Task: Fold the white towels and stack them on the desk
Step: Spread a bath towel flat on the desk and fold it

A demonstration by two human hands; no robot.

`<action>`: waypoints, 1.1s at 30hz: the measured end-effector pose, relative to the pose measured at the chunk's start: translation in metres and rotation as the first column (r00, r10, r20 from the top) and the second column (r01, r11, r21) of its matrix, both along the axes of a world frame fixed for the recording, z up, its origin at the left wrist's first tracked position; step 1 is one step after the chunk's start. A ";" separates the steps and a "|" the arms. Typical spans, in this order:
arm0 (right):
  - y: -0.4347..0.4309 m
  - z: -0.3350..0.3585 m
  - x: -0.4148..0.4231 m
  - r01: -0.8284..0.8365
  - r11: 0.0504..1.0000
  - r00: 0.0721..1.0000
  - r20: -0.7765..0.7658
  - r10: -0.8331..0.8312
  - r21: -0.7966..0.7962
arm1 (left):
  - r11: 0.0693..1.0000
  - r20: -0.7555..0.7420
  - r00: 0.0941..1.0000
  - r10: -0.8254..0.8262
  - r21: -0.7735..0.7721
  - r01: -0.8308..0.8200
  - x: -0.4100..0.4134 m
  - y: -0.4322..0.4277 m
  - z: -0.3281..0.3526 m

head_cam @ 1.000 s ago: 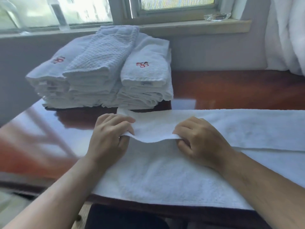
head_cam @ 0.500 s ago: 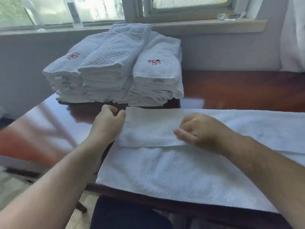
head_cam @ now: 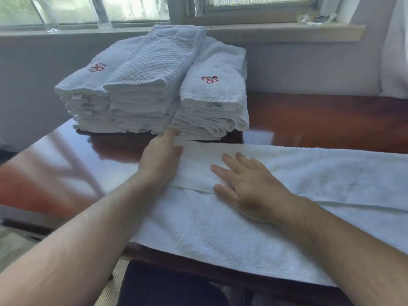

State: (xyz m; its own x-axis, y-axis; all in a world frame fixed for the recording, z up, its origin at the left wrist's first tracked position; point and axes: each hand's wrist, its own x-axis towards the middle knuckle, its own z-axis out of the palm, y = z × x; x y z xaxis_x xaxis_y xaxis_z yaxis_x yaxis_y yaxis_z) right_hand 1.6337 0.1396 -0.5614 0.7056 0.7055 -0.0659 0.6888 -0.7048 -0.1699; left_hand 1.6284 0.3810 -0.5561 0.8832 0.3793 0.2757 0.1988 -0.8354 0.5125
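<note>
Flattening the first fold of a towel on the worktop

A long white towel [head_cam: 231,221] lies across the near edge of the worktop [head_cam: 320,120], its far strip folded toward the person; the left hand [head_cam: 160,161] rests on the left end of that flap, fingers straight, and the right hand [head_cam: 245,184] presses it flat with fingers spread, so neither grip pinches anything. Many towels are already folded (a stack of folded towels [head_cam: 154,89] stands at the far left, just beyond the left hand's fingertips), while this one appears to need more folds before stacking. A window sill [head_cam: 287,32] runs behind; the stack sits close to the towel's far edge, leaving little room there.
</note>
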 end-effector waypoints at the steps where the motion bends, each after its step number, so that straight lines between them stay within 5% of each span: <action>1: 0.000 0.000 0.000 -0.008 1.000 1.000 0.001 0.008 -0.014 | 1.000 -0.011 1.000 0.004 0.015 -0.004 0.001 0.000 -0.002; 6: 0.000 -0.001 0.000 -0.007 0.999 1.000 0.016 0.008 -0.036 | 0.996 0.083 0.997 0.001 0.094 -0.009 -0.007 -0.005 0.000; 9: 0.001 0.001 -0.001 -0.005 1.000 1.000 0.000 0.005 -0.015 | 0.940 0.162 0.938 -0.306 0.211 0.269 -0.031 -0.011 0.004; 13: -0.009 0.008 -0.015 0.050 0.923 0.991 0.098 -0.095 0.381 | 0.863 -0.003 0.868 -0.497 0.108 0.494 -0.073 -0.013 -0.005; 15: -0.022 0.009 -0.033 0.031 0.892 0.993 0.090 -0.080 0.452 | 0.845 -0.163 0.848 -0.505 0.107 0.524 -0.089 -0.007 -0.010; 19: -0.051 0.008 -0.069 -0.117 0.981 0.989 0.104 0.102 0.154 | 0.777 -0.286 0.778 -0.560 0.145 0.613 -0.112 -0.003 -0.003; 24: -0.070 0.004 -0.091 -0.196 0.975 0.979 0.038 0.200 -0.105 | 0.628 -0.425 0.701 -0.573 0.323 0.709 -0.135 -0.017 -0.009; 29: -0.073 0.014 -0.107 -0.227 0.973 0.924 0.323 0.204 0.036 | 0.637 -0.354 0.736 -0.577 0.368 0.677 -0.144 -0.025 -0.003; 33: -0.083 0.028 -0.111 -0.040 0.998 0.973 0.229 0.028 0.048 | 0.721 -0.200 0.775 -0.600 0.284 0.632 -0.138 -0.020 0.015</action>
